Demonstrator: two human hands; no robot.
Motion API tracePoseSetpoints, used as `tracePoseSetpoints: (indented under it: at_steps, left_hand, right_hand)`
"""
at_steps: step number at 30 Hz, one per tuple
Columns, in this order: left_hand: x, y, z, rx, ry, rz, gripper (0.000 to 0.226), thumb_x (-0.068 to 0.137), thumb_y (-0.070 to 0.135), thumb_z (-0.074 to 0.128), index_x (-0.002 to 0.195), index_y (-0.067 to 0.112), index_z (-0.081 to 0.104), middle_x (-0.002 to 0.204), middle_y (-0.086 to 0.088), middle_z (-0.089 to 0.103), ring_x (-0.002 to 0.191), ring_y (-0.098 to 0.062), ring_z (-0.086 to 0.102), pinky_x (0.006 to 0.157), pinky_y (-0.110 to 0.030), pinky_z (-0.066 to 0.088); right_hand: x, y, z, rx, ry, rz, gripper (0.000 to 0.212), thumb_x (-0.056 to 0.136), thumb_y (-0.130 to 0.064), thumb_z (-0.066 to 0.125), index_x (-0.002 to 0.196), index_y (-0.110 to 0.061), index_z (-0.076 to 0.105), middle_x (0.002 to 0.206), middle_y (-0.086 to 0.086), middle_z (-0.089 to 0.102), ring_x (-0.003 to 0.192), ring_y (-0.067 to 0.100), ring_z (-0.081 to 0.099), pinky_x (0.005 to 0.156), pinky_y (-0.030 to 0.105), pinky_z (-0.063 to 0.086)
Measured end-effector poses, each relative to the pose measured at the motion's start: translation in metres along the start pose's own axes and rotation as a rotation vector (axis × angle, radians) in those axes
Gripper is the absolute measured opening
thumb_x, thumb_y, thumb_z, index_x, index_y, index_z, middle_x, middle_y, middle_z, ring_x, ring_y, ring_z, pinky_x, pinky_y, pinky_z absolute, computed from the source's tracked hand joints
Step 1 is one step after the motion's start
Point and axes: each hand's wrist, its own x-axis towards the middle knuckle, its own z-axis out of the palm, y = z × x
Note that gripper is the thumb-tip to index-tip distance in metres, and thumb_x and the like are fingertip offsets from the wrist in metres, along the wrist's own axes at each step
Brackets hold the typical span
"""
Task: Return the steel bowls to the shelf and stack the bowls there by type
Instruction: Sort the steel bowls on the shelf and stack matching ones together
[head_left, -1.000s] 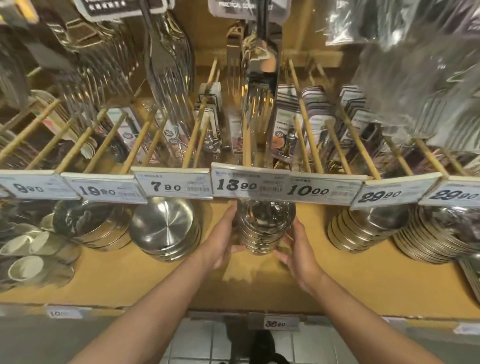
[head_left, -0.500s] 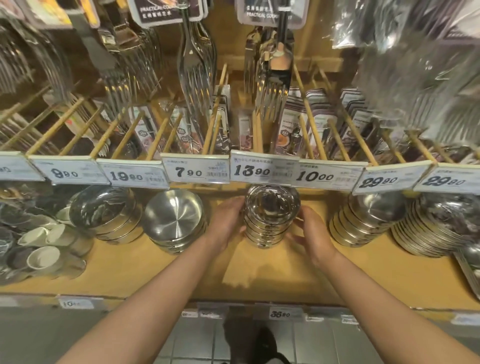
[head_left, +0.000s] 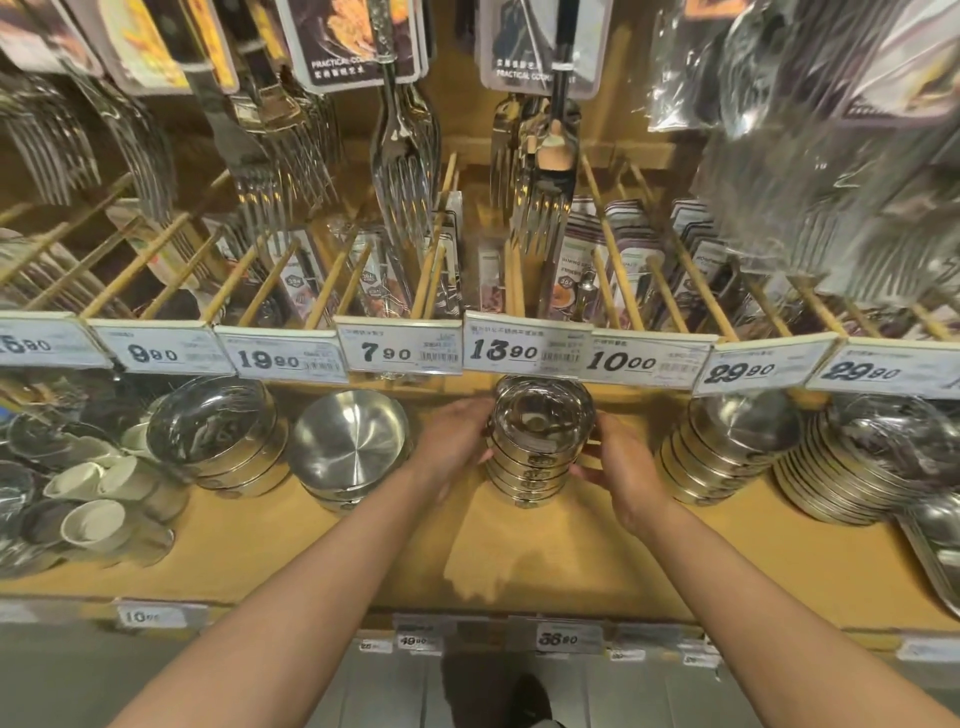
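Steel bowl stack (head_left: 535, 452) stands upright on the wooden shelf (head_left: 363, 561). I see my left hand (head_left: 454, 441) and right hand (head_left: 621, 473) clasp its sides, fingers curled around it.

Centre of the shelf (head_left: 545, 561): a stack of small steel bowls (head_left: 540, 447), sitting right under the 13.90 price tag (head_left: 524, 351). The left hand (head_left: 457, 441) is on its left flank, the right hand (head_left: 621, 467) on its right, so the stack sits between them. Just left of the left hand, an open bowl stack (head_left: 348, 449) below the 7.90 tag (head_left: 400, 353); further left, a stack of wider bowls (head_left: 218, 436), then small cups (head_left: 93, 499) at the far left. Right of the hands, another bowl stack (head_left: 727, 447), and beyond it a leaning row of plates (head_left: 852, 467). Above and behind the tags, forks (head_left: 405, 171) hang from pegs.
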Motion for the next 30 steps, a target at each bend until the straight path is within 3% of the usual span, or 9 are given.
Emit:
tracePoseSetpoints:
  at_steps: [6,9,13,17,20,23,26,28,30]
  left_hand:
    - [0.001,-0.003,0.001,-0.048,0.012,-0.020,0.028,0.103,0.032,0.051,0.104,0.022,0.077,0.091,0.009,0.079,0.088,-0.008,0.068,0.069,-0.021,0.051]
    - [0.000,-0.005,0.000,-0.055,0.020,-0.021,0.027,0.103,0.032,0.051,0.103,0.026,0.077,0.095,0.010,0.079,0.094,-0.009,0.069,0.077,-0.027,0.053]
    - [-0.003,-0.015,-0.013,-0.050,0.066,-0.047,0.026,0.102,0.036,0.054,0.118,0.023,0.070,0.098,0.010,0.075,0.100,-0.016,0.067,0.090,-0.039,0.057]
    - [-0.017,-0.031,-0.027,-0.050,0.078,-0.103,0.030,0.103,0.034,0.054,0.126,0.018,0.065,0.109,0.000,0.068,0.096,-0.017,0.064,0.082,-0.034,0.055]
    - [-0.032,-0.044,-0.040,-0.043,0.085,-0.146,0.028,0.102,0.033,0.056,0.123,0.016,0.066,0.115,-0.003,0.068,0.103,-0.017,0.064,0.073,-0.029,0.057]
    - [-0.052,-0.057,-0.059,-0.066,0.090,-0.216,0.020,0.102,0.026,0.057,0.112,0.014,0.069,0.107,-0.005,0.070,0.092,-0.013,0.068,0.066,-0.025,0.060]
    - [-0.067,-0.070,-0.089,-0.064,0.127,-0.274,0.018,0.103,0.021,0.053,0.108,0.016,0.070,0.104,-0.005,0.075,0.089,-0.017,0.074,0.074,-0.030,0.060]
    - [-0.073,-0.077,-0.113,-0.072,0.187,-0.299,0.019,0.104,0.018,0.052,0.108,0.013,0.070,0.104,-0.008,0.079,0.091,-0.023,0.077,0.067,-0.028,0.060]
    - [-0.072,-0.082,-0.138,-0.082,0.324,-0.289,0.020,0.102,0.014,0.052,0.104,0.006,0.070,0.095,-0.012,0.079,0.086,-0.028,0.076,0.059,-0.028,0.056]
  right_hand:
    - [0.002,0.000,-0.001,-0.007,-0.008,0.029,0.034,0.105,-0.040,0.039,0.115,-0.025,0.068,0.119,0.003,0.069,0.110,0.022,0.065,0.080,0.034,0.059]
    - [0.003,0.000,-0.002,-0.011,-0.008,0.049,0.036,0.105,-0.039,0.038,0.121,-0.025,0.067,0.124,0.004,0.067,0.111,0.022,0.064,0.079,0.033,0.059]
    - [-0.002,-0.002,-0.006,0.022,-0.009,0.070,0.032,0.105,-0.037,0.039,0.120,-0.027,0.065,0.119,0.003,0.069,0.109,0.018,0.065,0.075,0.033,0.059]
    - [-0.008,0.001,-0.011,0.027,0.004,0.095,0.035,0.104,-0.039,0.040,0.125,-0.022,0.061,0.117,0.005,0.066,0.106,0.018,0.063,0.072,0.032,0.057]
    - [-0.017,0.006,-0.010,0.057,0.038,0.124,0.030,0.104,-0.037,0.039,0.112,-0.018,0.061,0.112,0.007,0.064,0.102,0.018,0.062,0.068,0.032,0.056]
    - [-0.029,0.024,-0.004,0.023,0.052,0.197,0.032,0.103,-0.034,0.040,0.105,-0.012,0.062,0.108,0.016,0.068,0.095,0.024,0.065,0.065,0.033,0.056]
    - [-0.045,0.054,0.014,-0.106,-0.106,0.300,0.034,0.101,-0.034,0.047,0.110,-0.006,0.066,0.096,0.016,0.071,0.090,0.030,0.068,0.058,0.027,0.056]
    - [-0.055,0.070,0.034,-0.128,-0.239,0.382,0.030,0.102,-0.032,0.051,0.109,-0.006,0.064,0.092,0.011,0.067,0.083,0.025,0.065,0.057,0.027,0.054]
    - [-0.058,0.076,0.059,-0.141,-0.314,0.403,0.025,0.102,-0.029,0.052,0.110,-0.008,0.062,0.100,0.007,0.066,0.088,0.022,0.065,0.061,0.029,0.055]
